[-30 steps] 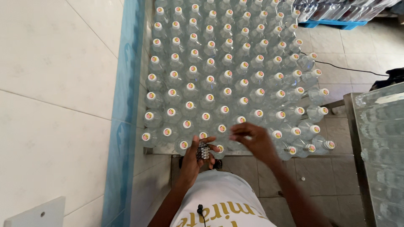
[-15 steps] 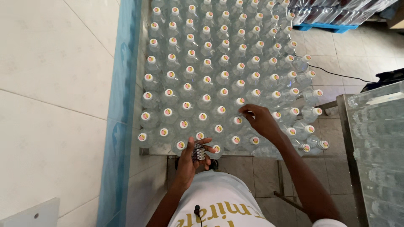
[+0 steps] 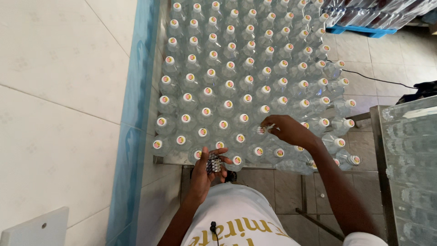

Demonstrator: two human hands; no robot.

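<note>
Fingers of right hand point(image 3: 287, 130) pinch a bottle cap point(image 3: 261, 130) ahead, left hand point(image 3: 207, 171) grips a small stack point(image 3: 212, 163); sealing, likely next cap.

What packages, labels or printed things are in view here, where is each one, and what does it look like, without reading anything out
Capped clear bottles: rows filling the table, white caps with round orange-pink marks.
Small stack: in the left hand, dark, speckled white; too small to tell.
Right hand: fingertips at one bottle cap.
Wrapped bottle packs: top right on a blue pallet, clear film.
No screens or signs.
</note>
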